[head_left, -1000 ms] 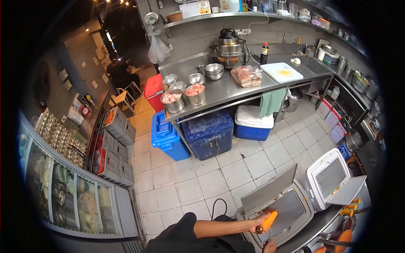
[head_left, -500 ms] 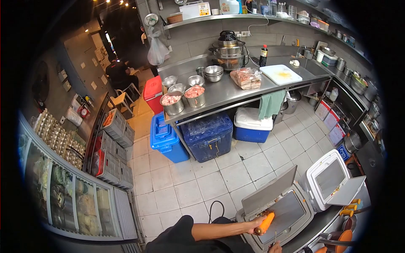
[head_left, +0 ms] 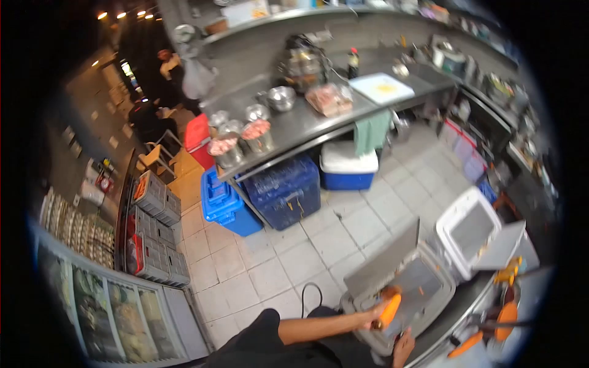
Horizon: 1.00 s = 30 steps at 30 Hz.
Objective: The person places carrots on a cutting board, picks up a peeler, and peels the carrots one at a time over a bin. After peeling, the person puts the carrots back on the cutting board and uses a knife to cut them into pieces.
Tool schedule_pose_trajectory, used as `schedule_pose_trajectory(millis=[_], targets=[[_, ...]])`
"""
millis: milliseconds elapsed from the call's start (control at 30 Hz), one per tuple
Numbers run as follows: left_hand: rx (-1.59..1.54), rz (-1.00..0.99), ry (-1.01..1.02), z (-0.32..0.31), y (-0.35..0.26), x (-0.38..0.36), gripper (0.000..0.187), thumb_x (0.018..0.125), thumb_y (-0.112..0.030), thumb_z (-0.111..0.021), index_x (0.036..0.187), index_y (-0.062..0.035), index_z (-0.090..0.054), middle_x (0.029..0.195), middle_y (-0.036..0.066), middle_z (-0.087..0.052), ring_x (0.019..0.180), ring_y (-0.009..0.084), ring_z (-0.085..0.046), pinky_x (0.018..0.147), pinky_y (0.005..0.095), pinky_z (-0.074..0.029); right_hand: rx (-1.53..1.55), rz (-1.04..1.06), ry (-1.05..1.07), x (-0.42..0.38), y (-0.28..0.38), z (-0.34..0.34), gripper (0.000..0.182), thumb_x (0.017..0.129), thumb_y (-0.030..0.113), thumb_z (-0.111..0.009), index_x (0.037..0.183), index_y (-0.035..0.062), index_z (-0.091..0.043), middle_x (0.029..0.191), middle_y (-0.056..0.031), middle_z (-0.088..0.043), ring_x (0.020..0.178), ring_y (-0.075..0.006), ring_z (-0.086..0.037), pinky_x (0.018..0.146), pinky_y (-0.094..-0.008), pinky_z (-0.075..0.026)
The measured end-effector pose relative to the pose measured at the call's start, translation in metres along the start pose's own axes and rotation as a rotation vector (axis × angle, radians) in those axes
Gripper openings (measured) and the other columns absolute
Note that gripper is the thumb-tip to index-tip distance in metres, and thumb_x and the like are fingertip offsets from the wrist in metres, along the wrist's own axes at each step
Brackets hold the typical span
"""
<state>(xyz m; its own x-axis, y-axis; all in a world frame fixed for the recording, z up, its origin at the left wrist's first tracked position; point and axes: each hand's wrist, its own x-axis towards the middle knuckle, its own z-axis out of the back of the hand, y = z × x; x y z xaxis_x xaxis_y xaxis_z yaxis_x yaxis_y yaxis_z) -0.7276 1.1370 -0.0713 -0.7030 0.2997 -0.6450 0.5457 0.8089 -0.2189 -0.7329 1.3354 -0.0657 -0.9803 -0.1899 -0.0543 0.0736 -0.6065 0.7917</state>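
Observation:
My left hand (head_left: 367,319) is closed around a thick orange carrot (head_left: 389,311), held tilted over a grey swing-lid bin (head_left: 446,285). My right hand (head_left: 403,348) is low at the bin's near edge, fingers closed on a small thin tool that looks like a peeler; blur hides its exact shape. The two hands are apart, and the tool does not touch the carrot. Orange scraps lie on the bin beside the carrot, and the bin's grey flap (head_left: 386,257) stands raised behind my left hand.
A white bin (head_left: 443,236) adjoins the grey one. Orange-handled utensils (head_left: 507,319) lie at right. Across the tiled floor, a steel counter (head_left: 288,132) carries meat bowls, bagged meat (head_left: 329,99) and a white board (head_left: 381,89). Coolers (head_left: 285,193) stand below; people (head_left: 144,119) are far left.
The view has tilted and shifted, with blur. My right hand has risen and shows more, its tool farther from view. My left hand still holds the carrot over the bin.

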Motion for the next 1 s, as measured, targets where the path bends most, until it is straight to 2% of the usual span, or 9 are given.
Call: schedule_pose_trajectory(millis=[67,100,167,200,233,300,433,767,1000], targets=[[-0.024,0.068,-0.085,0.012,0.005,0.008,0.056,0.086,-0.068,-0.05,0.09,-0.0138,-0.06,0.068,0.002,-0.059,0.053,0.0162,-0.058,0.045,0.0313,-0.048,-0.064,0.073,-0.038,-0.004,0.012,0.012,0.053,0.102,0.033,-0.041,0.065,-0.0052,-0.05,0.055,-0.02,-0.046,0.05,-0.0304,-0.043,0.05,-0.0457,-0.03],[-0.084,0.065,0.148,0.027,0.006,0.013,0.052,0.088,-0.064,-0.051,0.094,-0.013,-0.059,0.07,0.003,-0.06,0.057,0.017,-0.059,0.049,0.0323,-0.05,0.005,-0.124,0.0,-0.007,0.033,0.021,0.045,0.1,0.03,-0.042,0.071,-0.0039,-0.052,0.059,-0.0225,-0.049,0.053,-0.0369,-0.047,0.051,-0.0466,-0.032],[-0.019,0.004,-0.071,-0.008,-0.009,-0.013,0.043,0.094,-0.053,-0.046,0.1,-0.0117,-0.057,0.074,0.003,-0.059,0.06,0.0179,-0.059,0.052,0.0317,-0.05,-0.175,0.027,-0.017,0.001,0.035,0.023,0.038,0.099,0.031,-0.039,0.084,-0.0011,-0.054,0.066,-0.0241,-0.054,0.06,-0.0422,-0.053,0.054,-0.0497,-0.036],[-0.093,0.062,-0.027,0.001,-0.007,-0.006,0.044,0.094,-0.053,-0.044,0.1,-0.0117,-0.057,0.075,0.004,-0.059,0.062,0.0183,-0.059,0.052,0.0326,-0.05,-0.18,-0.146,0.047,0.005,0.043,0.027,0.051,0.1,0.038,-0.034,0.08,-0.0023,-0.058,0.067,-0.0253,-0.056,0.064,-0.0443,-0.056,0.059,-0.0527,-0.038],[0.06,0.06,-0.046,0.001,-0.007,-0.007,0.045,0.094,-0.054,-0.042,0.101,-0.0122,-0.057,0.076,0.004,-0.058,0.064,0.0187,-0.059,0.051,0.0353,-0.05,-0.173,-0.346,0.077,0.006,0.033,0.023,0.059,0.102,0.042,-0.029,0.069,-0.0016,-0.052,0.058,-0.0203,-0.052,0.056,-0.0403,-0.051,0.056,-0.0468,-0.039],[0.088,0.135,-0.032,0.001,-0.009,-0.009,0.045,0.094,-0.055,-0.041,0.1,-0.0129,-0.056,0.077,0.005,-0.059,0.063,0.0201,-0.059,0.05,0.0356,-0.049,-0.291,-0.261,0.02,0.009,0.051,0.021,0.064,0.1,0.042,-0.032,0.064,-0.0032,-0.059,0.065,-0.0269,-0.057,0.063,-0.0449,-0.057,0.06,-0.0507,-0.043],[0.099,0.159,-0.06,0.002,-0.007,-0.005,0.043,0.095,-0.054,-0.04,0.103,-0.0141,-0.054,0.08,0.006,-0.061,0.063,0.021,-0.058,0.049,0.0347,-0.048,-0.246,-0.201,0.085,0.005,0.092,0.022,0.055,0.097,0.033,-0.04,0.062,-0.0019,-0.064,0.062,-0.0259,-0.059,0.06,-0.0454,-0.06,0.063,-0.0529,-0.047],[0.05,0.206,-0.086,-0.005,-0.021,-0.006,0.044,0.098,-0.052,-0.036,0.105,-0.0112,-0.052,0.084,0.009,-0.059,0.068,0.0219,-0.057,0.052,0.0342,-0.047,-0.31,0.04,0.171,0.032,0.061,-0.005,0.05,0.091,0.027,-0.043,0.06,-0.0052,-0.063,0.059,-0.0275,-0.057,0.055,-0.0442,-0.059,0.059,-0.0505,-0.048],[0.094,0.284,0.036,-0.002,-0.02,-0.033,0.047,0.1,-0.05,-0.033,0.109,-0.0082,-0.051,0.08,0.009,-0.057,0.066,0.0228,-0.055,0.051,0.0342,-0.046,-0.356,-0.33,0.076,0.073,-0.026,-0.04,0.047,0.091,0.031,-0.044,0.073,-0.0067,-0.066,0.077,-0.0305,-0.062,0.072,-0.0473,-0.062,0.073,-0.0536,-0.049]])
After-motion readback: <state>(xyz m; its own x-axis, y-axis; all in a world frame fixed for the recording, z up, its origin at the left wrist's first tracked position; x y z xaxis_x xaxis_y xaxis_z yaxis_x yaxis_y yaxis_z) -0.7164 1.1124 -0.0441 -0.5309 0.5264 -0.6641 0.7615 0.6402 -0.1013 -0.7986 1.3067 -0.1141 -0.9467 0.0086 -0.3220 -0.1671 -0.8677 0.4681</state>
